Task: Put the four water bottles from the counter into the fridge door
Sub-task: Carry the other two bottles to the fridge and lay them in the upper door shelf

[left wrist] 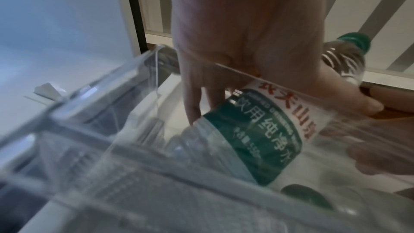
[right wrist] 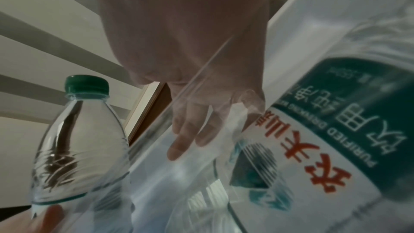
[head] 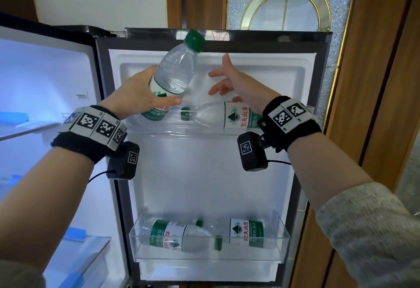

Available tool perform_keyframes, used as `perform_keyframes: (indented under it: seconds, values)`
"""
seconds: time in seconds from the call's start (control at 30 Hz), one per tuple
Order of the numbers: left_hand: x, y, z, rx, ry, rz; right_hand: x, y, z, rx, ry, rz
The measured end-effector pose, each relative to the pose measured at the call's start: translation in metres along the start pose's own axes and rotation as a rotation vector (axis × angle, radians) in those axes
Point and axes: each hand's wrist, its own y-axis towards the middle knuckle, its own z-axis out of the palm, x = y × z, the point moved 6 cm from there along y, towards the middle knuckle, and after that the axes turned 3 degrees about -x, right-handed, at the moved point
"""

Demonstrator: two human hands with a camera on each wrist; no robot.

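My left hand (head: 138, 96) grips a clear water bottle (head: 175, 71) with a green cap, tilted, its base down inside the upper door shelf (head: 163, 128). The left wrist view shows the bottle's green label (left wrist: 257, 134) behind the clear shelf wall, fingers curled round it. A second bottle (head: 227, 115) lies on its side in the same shelf, cap to the left. My right hand (head: 229, 81) hovers above that lying bottle, fingers spread and holding nothing. Two more bottles (head: 177, 235) (head: 245, 231) lie in the lower door shelf (head: 281, 242).
The fridge door (head: 211, 174) stands open facing me. The lit fridge interior (head: 45, 106) with glass shelves and drawers is to the left. A wooden door with a leaded glass pane (head: 288, 1) stands behind.
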Motion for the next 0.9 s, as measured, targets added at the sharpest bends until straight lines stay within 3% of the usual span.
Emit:
perform_keyframes:
  seconds: [0.23,0.7,0.9]
  values:
    - [0.001,-0.001,0.004,0.051,0.014,0.003,0.005,-0.002,0.003,0.027,0.030,-0.038]
    - [0.002,0.000,0.011,0.024,0.107,0.023,0.006,-0.006,0.005,0.069,0.139,-0.031]
    - [-0.001,-0.003,0.015,0.062,0.113,0.065,0.004,-0.008,0.001,0.017,0.091,-0.007]
